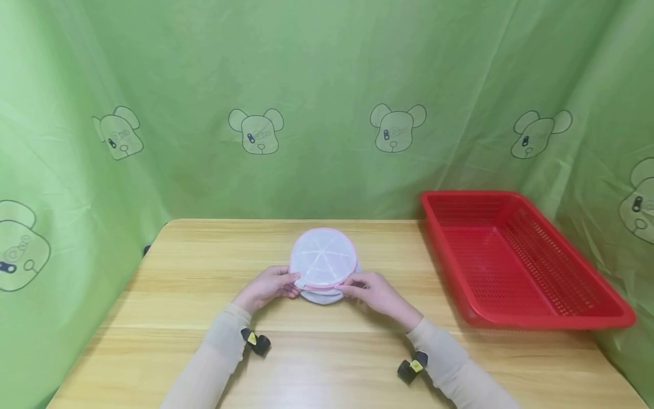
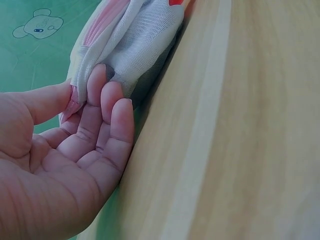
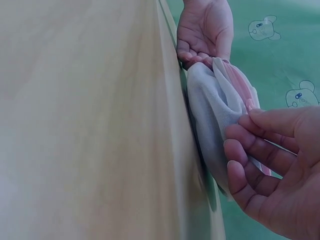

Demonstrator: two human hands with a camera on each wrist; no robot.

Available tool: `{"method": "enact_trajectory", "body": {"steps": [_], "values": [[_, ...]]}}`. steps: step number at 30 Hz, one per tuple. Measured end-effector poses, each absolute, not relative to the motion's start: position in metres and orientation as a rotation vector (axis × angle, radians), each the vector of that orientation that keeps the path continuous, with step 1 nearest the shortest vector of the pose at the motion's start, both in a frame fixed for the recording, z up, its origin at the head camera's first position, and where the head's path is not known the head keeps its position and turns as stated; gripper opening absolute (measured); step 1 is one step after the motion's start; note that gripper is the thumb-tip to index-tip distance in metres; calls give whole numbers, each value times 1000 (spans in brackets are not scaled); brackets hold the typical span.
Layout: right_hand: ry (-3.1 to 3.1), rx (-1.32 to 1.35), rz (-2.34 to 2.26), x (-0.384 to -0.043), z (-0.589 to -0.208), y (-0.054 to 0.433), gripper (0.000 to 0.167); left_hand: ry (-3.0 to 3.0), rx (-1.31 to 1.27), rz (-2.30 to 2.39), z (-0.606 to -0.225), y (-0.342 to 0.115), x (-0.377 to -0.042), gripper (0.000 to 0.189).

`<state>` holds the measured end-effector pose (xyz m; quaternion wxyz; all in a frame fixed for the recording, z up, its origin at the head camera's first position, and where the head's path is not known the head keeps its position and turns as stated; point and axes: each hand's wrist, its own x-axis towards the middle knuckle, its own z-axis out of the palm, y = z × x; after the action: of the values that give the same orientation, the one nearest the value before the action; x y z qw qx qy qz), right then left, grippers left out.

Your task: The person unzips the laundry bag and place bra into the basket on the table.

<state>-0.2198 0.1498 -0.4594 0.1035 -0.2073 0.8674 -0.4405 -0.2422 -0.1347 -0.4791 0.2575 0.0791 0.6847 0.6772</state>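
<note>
A round white mesh zip bag [image 1: 323, 258] with pink trim and a wheel-like pattern of seams on top sits near the middle of the table. My left hand [image 1: 269, 286] pinches its left front edge, thumb on the pink zip end and fingers beneath, as the left wrist view shows. At the front right edge, my right hand [image 1: 375, 292] pinches the small pink zip pull [image 3: 250, 105] between thumb and forefinger, its other fingers loosely curled beside the mesh side. Soft grey-white mesh [image 2: 150, 40] bulges out below the zip.
A red plastic basket [image 1: 465, 289] with perforated sides stands at the right of the wooden table [image 1: 327, 352]. Green curtain [image 1: 327, 68] printed with bear heads hangs behind and at both sides. Each wrist wears a small black camera.
</note>
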Motion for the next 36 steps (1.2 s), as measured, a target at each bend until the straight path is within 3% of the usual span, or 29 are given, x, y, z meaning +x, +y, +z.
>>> {"method": "enact_trajectory", "body": {"steps": [36], "values": [[2594, -614, -1331, -229, -452, 166, 13, 1861, 238, 1822, -478, -136, -242, 20]]}}
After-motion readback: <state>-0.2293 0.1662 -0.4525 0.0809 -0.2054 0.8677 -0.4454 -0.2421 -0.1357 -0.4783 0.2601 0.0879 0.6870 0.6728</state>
